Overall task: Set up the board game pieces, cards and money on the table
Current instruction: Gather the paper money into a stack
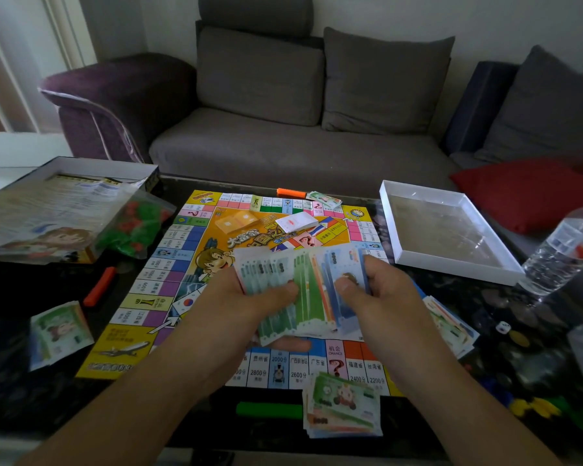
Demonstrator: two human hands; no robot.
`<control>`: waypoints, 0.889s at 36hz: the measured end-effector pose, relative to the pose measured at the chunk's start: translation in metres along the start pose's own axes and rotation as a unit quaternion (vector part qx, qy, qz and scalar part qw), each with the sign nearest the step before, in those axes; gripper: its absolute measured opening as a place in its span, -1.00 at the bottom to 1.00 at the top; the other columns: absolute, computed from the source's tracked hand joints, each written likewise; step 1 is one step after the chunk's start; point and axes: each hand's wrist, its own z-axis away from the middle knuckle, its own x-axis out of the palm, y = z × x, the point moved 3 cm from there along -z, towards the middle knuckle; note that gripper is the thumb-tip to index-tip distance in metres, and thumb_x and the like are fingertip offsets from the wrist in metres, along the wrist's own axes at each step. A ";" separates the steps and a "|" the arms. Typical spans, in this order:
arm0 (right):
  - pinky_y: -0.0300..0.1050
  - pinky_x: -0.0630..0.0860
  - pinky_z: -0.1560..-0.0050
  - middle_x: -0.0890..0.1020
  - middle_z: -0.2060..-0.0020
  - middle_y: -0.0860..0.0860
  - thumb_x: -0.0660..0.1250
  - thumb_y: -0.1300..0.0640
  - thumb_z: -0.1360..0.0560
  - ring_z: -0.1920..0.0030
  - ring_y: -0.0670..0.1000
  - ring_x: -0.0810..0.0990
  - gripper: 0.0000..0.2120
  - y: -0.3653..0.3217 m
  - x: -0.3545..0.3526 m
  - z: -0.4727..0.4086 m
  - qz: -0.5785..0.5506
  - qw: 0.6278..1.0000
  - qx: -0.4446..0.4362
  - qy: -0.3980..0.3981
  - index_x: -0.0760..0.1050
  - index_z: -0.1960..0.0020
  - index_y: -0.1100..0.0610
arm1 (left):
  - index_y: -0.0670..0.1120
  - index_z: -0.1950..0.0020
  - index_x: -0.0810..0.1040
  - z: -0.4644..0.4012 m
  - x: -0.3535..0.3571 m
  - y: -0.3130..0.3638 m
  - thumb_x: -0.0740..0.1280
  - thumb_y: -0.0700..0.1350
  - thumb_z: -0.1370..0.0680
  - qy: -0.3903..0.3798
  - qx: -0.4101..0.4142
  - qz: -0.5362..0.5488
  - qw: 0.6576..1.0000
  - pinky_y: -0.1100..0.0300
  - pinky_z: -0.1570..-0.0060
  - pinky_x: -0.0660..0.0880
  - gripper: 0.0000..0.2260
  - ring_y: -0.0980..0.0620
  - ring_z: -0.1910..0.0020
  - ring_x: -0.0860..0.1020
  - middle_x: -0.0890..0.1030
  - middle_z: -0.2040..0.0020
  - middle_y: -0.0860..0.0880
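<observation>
A stack of play money lay at the near edge of the dark bench, half on the game board, with a green stick just beside it. Above the board's near half, a person held a fanned spread of banknotes in both hands. The left hand gripped the fan from below, thumb pressed on the green notes and fingers curled beneath; the right hand pinched the blue notes at the fan's right side, thumb on top. The grip of each hand was closed on paper, not spread.

The notes looked thin, light and limp, likely to slide over one another and spill if the thumbs eased; taking hold near the short bottom edge, thumb over and fingers under, seemed the safest way to peel off a few at a time.

More money sat in piles at the left and right of the board, with a white die near the right pile and an orange stick at the left. Further off, a card deck rested on the board's centre, a bag of red and green pieces leaned by the open box, and a white tray and a water bottle stood at the right, before a grey sofa.
</observation>
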 end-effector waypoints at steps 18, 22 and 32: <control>0.03 0.66 -0.01 0.73 0.05 -0.12 0.28 0.08 -0.70 0.06 -0.09 0.70 -0.82 -0.001 0.003 0.003 0.008 1.000 -0.014 -0.004 0.64 -0.14 -0.12 | -0.19 -0.16 0.67 -0.003 -0.001 -0.006 0.43 -0.30 -0.57 0.024 0.005 -0.016 1.000 -0.10 0.32 0.70 -0.82 -0.23 0.07 0.75 0.76 -0.02 -0.15; 0.07 0.68 -0.04 0.73 0.03 -0.09 0.29 0.08 -0.69 0.04 -0.03 0.70 -0.79 0.000 0.005 0.004 0.002 1.000 -0.010 -0.018 0.66 -0.20 -0.10 | -0.18 -0.17 0.68 -0.003 0.000 -0.006 0.43 -0.31 -0.57 0.020 0.005 -0.009 1.000 -0.12 0.31 0.70 -0.81 -0.22 0.07 0.75 0.76 -0.03 -0.16; 0.21 0.66 -0.15 0.74 -0.02 -0.10 0.28 0.10 -0.70 -0.03 0.00 0.72 -0.79 0.003 0.005 0.004 -0.038 0.998 0.031 -0.043 0.67 -0.18 -0.09 | -0.16 -0.17 0.68 -0.003 0.000 -0.006 0.45 -0.28 -0.55 0.002 -0.012 0.001 1.000 -0.14 0.27 0.71 -0.80 -0.22 0.04 0.75 0.75 -0.04 -0.18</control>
